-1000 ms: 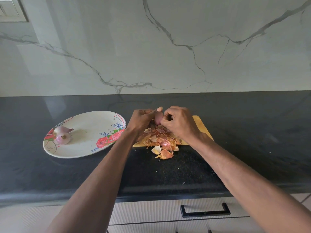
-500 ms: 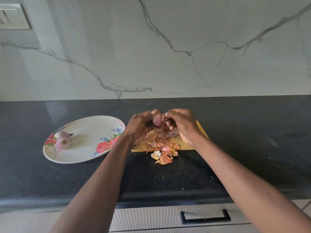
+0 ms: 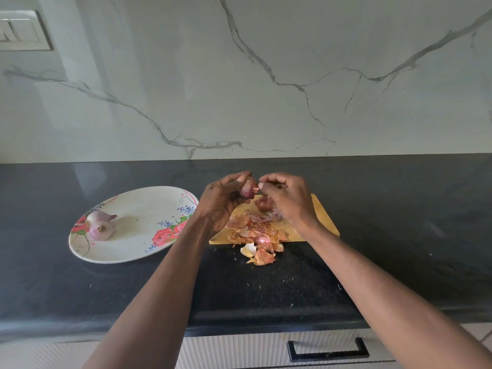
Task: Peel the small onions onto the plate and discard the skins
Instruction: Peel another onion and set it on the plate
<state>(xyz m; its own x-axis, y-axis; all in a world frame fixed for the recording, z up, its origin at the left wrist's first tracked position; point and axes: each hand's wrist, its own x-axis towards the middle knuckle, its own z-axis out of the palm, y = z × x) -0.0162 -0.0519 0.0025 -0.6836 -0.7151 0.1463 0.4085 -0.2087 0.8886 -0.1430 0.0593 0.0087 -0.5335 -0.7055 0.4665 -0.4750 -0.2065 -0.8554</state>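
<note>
A: Where is the onion (image 3: 247, 188) sitting right now?

B: It is being held up over the far edge of the cutting board (image 3: 323, 219), the left hand (image 3: 221, 202) curling shut around it while the right hand (image 3: 287, 198) is pinching at its tip with thumb and forefinger.

A: How is it likely handling?

B: Light and firm, I am guessing, but glossy and probably slippery where bared. The papery skin is looking brittle, so I would be gripping the bulb's body and tugging a loose flap from the end.

A: And what is the plate (image 3: 127, 255) carrying?

B: Two peeled onions (image 3: 100, 225) are lying together at its left side; the rest is showing bare. The skins (image 3: 255, 235) are piling on the board's near edge and spilling onto the black counter (image 3: 399, 235), not yet discarded. Another bulb (image 3: 263, 203) is waiting under the right hand.
</note>
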